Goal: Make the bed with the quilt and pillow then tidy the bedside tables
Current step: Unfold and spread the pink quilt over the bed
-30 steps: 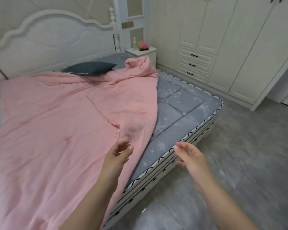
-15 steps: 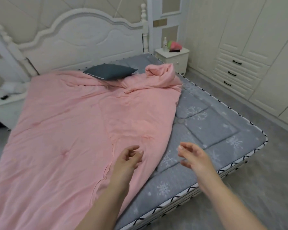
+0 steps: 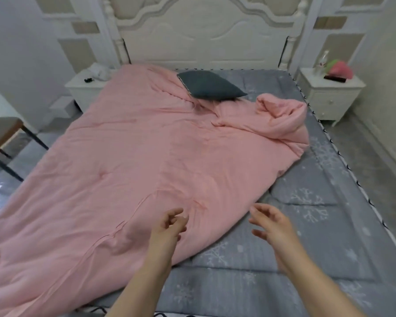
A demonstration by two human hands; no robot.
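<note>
You have come round from the bed's corner to its foot, so you now face the headboard squarely. Your left hand (image 3: 169,227) and right hand (image 3: 272,225) hover loosely open, holding nothing, over the near edge of the quilt (image 3: 135,161), which lies skewed left with its far right corner bunched. Beyond, the pillow (image 3: 209,88) sits on it, awaiting placement.

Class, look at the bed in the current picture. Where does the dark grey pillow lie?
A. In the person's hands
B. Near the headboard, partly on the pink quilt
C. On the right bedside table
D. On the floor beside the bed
B: the dark grey pillow lies near the headboard, its near edge overlapping the pink quilt; neither the left hand nor the right hand holds anything.
</note>
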